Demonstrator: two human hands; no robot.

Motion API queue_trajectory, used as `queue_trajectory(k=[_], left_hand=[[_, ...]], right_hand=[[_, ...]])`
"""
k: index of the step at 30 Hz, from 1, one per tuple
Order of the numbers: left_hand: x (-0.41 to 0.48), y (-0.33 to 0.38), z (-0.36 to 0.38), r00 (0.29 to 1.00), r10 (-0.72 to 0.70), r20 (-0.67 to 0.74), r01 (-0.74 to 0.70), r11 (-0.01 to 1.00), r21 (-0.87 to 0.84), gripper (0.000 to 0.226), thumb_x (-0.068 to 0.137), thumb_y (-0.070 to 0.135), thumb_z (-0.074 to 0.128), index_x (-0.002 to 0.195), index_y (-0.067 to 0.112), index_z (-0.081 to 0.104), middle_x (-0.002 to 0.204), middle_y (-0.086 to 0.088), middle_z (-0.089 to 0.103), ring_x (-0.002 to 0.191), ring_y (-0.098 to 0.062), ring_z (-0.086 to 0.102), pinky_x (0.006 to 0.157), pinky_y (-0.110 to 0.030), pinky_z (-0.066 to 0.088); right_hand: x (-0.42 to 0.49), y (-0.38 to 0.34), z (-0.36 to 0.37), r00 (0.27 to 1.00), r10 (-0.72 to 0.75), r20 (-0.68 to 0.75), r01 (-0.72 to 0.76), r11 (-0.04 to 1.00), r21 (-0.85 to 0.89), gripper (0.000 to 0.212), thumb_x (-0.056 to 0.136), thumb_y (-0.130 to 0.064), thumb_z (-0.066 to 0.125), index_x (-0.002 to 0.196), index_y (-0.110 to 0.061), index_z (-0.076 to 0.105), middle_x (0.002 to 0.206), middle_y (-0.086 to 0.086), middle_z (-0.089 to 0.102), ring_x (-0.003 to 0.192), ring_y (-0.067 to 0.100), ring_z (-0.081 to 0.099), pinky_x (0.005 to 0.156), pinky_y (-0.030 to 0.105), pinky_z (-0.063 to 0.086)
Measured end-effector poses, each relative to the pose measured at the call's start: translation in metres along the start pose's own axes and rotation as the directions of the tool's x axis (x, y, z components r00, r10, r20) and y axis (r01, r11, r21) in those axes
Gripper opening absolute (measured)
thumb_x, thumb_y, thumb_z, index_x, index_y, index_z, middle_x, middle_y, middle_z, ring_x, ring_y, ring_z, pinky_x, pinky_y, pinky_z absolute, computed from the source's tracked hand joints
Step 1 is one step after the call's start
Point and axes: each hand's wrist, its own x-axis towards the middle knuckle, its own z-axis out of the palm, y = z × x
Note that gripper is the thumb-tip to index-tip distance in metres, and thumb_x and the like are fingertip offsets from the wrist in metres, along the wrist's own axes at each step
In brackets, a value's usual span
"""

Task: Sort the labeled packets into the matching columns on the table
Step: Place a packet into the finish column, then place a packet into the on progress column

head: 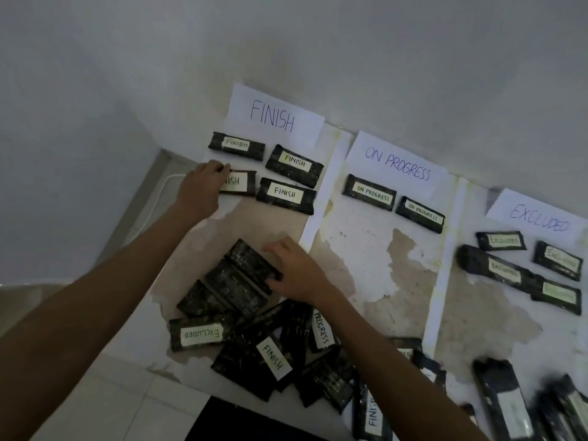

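My L hand (203, 184) is curled over the left end of the held FINISH packet (240, 183), gripping it; label half hidden under my fingers. Pkt lies flat on the table (366, 249) in the left column, below the FINISH sheet (273, 117). Three more FINISH packets (285, 195) sit in that column, all label-up, the nearest just right of the one I hold.

My R hand (296, 272) is on the loose pile near me, thumb & fingers closed round the right end of a face-down packet (248, 261) on top of the pile, no label showing. Lower in the pile: an EXCLUDED packet (199, 334), a loose FINISH packet (273, 356) & a PROGRESS packet (321, 329) partly under my R forearm.

Mid column: ON PROGRESS sheet (397, 167) w/ two ON PROGRESS packets (370, 192) side by side below it. Right column: EXCLUDED sheet (537, 221) w/ four sorted EXCLUDED packets (501, 240), labels blurry. White paper strips (326, 186) separate the columns. More pkts at the bottom-right edge, too blurred to read. A white cable (152, 208) lies just left of the table, by my L wrist.
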Motion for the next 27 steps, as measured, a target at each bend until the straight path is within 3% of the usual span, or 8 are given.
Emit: queue_trajectory(k=[5,12,15,17,19,21,23,27], left_hand=[[0.013,-0.003,0.001,1.0,0.023,0.01,-0.023,1.0,0.021,0.07,0.074,-0.012,0.057,0.139,-0.001,0.033,0.136,-0.024,0.041,0.118,-0.043,0.04,0.092,-0.054,0.042],[0.002,-0.003,0.001,0.997,0.034,-0.069,-0.042,0.993,-0.112,0.071,0.07,-0.017,0.055,0.137,0.0,0.038,0.139,-0.027,0.039,0.125,-0.045,0.037,0.096,-0.059,0.039],[-0.022,0.012,-0.004,0.988,0.02,-0.153,-0.056,0.97,-0.238,0.058,0.075,-0.012,0.056,0.13,0.003,0.05,0.135,-0.022,0.046,0.12,-0.041,0.044,0.096,-0.051,0.042],[-0.047,0.026,-0.006,0.991,0.02,-0.135,-0.064,0.942,-0.33,0.053,0.078,-0.008,0.055,0.129,0.007,0.052,0.133,-0.017,0.049,0.12,-0.033,0.046,0.098,-0.045,0.042],[-0.074,0.039,-0.003,0.994,0.04,-0.099,-0.076,0.916,-0.393,0.052,0.079,-0.006,0.056,0.129,0.008,0.051,0.131,-0.013,0.05,0.117,-0.029,0.047,0.098,-0.039,0.042],[-0.097,0.05,0.001,0.996,0.058,-0.071,-0.082,0.909,-0.408,0.052,0.079,-0.005,0.055,0.129,0.007,0.051,0.131,-0.013,0.05,0.116,-0.029,0.047,0.098,-0.041,0.043],[-0.113,0.059,0.006,0.996,0.066,-0.054,-0.083,0.91,-0.407,0.053,0.078,-0.006,0.055,0.129,0.005,0.05,0.131,-0.015,0.05,0.115,-0.03,0.048,0.098,-0.042,0.043],[-0.127,0.071,0.01,0.995,0.073,-0.063,-0.093,0.908,-0.409,0.063,0.073,-0.006,0.06,0.133,0.006,0.045,0.133,-0.016,0.048,0.115,-0.032,0.047,0.098,-0.043,0.044]], right_hand=[[0.004,-0.009,0.019,0.991,-0.104,0.078,0.123,0.944,-0.306,0.065,0.072,-0.03,0.075,0.13,-0.02,0.049,0.119,0.016,0.046,0.099,0.034,0.048,0.082,0.04,0.046],[-0.001,-0.024,0.019,0.998,-0.033,0.045,0.046,0.948,-0.316,0.053,0.083,-0.024,0.065,0.13,-0.011,0.045,0.124,0.022,0.043,0.104,0.037,0.043,0.082,0.044,0.046],[-0.002,-0.024,0.01,0.999,0.032,-0.034,-0.037,0.984,-0.173,0.041,0.084,-0.006,0.057,0.126,-0.005,0.054,0.115,0.02,0.053,0.101,0.035,0.049,0.081,0.042,0.049],[-0.004,-0.022,-0.004,0.979,0.185,-0.09,-0.179,0.981,0.068,0.038,0.083,-0.001,0.055,0.121,-0.008,0.06,0.109,0.017,0.062,0.095,0.029,0.058,0.076,0.032,0.049],[-0.01,-0.018,-0.016,0.936,0.345,-0.076,-0.307,0.901,0.306,0.034,0.084,-0.003,0.058,0.116,-0.011,0.064,0.106,0.011,0.068,0.088,0.019,0.061,0.074,0.024,0.049],[-0.017,-0.015,-0.022,0.908,0.418,-0.024,-0.355,0.801,0.483,0.031,0.085,-0.003,0.06,0.114,-0.012,0.066,0.102,0.008,0.068,0.087,0.019,0.064,0.08,0.032,0.056],[-0.023,-0.015,-0.026,0.896,0.443,0.011,-0.369,0.731,0.574,0.029,0.086,-0.002,0.06,0.114,-0.01,0.066,0.103,0.01,0.069,0.088,0.024,0.067,0.079,0.04,0.059],[-0.03,-0.021,-0.033,0.9,0.434,0.033,-0.365,0.712,0.6,0.029,0.088,0.0,0.057,0.115,-0.008,0.065,0.107,0.015,0.069,0.084,0.023,0.068,0.066,0.024,0.059]])
